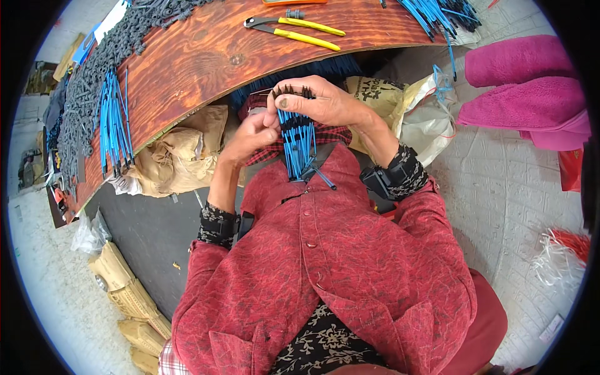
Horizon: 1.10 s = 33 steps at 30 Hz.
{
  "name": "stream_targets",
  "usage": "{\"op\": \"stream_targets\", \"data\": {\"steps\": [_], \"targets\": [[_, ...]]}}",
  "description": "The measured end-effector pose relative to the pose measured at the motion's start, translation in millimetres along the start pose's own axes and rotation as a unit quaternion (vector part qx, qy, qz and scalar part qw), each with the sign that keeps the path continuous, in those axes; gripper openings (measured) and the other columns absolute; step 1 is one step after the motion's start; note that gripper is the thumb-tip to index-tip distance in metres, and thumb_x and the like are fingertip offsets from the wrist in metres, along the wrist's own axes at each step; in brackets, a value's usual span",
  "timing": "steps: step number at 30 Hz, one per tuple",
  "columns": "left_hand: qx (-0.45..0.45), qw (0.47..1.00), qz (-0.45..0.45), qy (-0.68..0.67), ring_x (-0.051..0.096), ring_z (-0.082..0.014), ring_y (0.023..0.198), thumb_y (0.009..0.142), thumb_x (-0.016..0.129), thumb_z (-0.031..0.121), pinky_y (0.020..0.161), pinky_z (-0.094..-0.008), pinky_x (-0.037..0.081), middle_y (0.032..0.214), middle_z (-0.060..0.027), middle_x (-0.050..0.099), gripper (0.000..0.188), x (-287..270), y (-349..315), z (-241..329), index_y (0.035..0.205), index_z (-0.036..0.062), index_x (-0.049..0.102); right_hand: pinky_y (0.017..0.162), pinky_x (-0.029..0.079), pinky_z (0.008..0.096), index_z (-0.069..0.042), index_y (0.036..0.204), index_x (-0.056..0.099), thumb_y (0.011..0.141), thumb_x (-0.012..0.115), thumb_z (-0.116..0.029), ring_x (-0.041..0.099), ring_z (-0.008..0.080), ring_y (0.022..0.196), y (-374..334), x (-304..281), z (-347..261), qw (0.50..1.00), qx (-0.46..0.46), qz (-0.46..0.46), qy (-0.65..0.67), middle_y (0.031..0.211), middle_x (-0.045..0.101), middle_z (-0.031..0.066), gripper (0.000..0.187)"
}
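Note:
In front of my chest, below the table edge, a bundle of thin blue rods with black ends (pixel 299 149) hangs from my right hand (pixel 319 103). My right fingers wrap round its upper end, the thumb lying across the black tips. Lower down, one rod slants out of the bundle to the right. My left hand (pixel 248 139) is at the bundle's left side, thumb and fingers pinched together near its upper part. What lies between those left fingertips is hidden.
Yellow-handled pliers (pixel 300 32) lie on the wooden table (pixel 200 69). Grey parts (pixel 78 112) heap along its left, beside more blue rods (pixel 114 125); others (pixel 428 15) overhang its right end. Sacks (pixel 187 147) sit beneath. Pink towels (pixel 525 109) are at the right.

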<state>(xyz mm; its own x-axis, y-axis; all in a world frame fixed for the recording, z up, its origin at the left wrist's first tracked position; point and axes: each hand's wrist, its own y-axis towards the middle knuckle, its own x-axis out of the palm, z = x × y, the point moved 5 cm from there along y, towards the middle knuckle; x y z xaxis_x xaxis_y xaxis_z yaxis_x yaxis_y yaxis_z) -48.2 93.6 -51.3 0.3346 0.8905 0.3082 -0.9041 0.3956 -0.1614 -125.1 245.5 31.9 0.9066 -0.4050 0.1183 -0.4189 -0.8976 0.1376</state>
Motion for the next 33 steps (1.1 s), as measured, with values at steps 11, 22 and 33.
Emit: {"op": "stream_targets", "data": {"steps": [11,22,33], "targets": [[-0.01,1.0,0.012,-0.008,0.038,-0.0201,0.139,0.096,0.067,0.023,0.115,-0.0374,0.034,0.154,-0.0119,0.035,0.09,25,-5,-19,0.159,0.0022,0.007,0.088,0.054,0.0293,0.002,0.116,0.066,0.099,0.062,-0.02,0.067,0.013,0.095,-4,7,32,0.994,0.06,0.069,0.055,0.102,0.073,0.0064,0.029],[-0.075,0.984,0.111,0.121,0.055,-0.0188,0.117,0.088,0.073,0.013,0.102,-0.0343,0.046,0.125,-0.0066,0.057,0.075,28,-10,-7,0.147,-0.0004,0.028,0.076,0.056,0.0269,0.001,0.118,0.067,0.098,0.065,-0.022,0.068,0.0121,0.085,2,23,30,0.978,0.1,0.036,0.182,0.1,0.072,0.0068,0.03],[0.14,0.985,0.103,0.016,0.057,-0.0115,0.097,0.088,0.076,0.031,0.092,-0.0294,0.048,0.122,-0.0078,0.06,0.082,11,-27,83,0.153,0.0006,0.036,0.082,0.052,0.0256,-0.002,0.114,0.07,0.098,0.066,-0.024,0.062,0.0061,0.089,17,27,27,0.988,0.071,0.041,0.128,0.098,0.073,0.0049,0.027]]}}
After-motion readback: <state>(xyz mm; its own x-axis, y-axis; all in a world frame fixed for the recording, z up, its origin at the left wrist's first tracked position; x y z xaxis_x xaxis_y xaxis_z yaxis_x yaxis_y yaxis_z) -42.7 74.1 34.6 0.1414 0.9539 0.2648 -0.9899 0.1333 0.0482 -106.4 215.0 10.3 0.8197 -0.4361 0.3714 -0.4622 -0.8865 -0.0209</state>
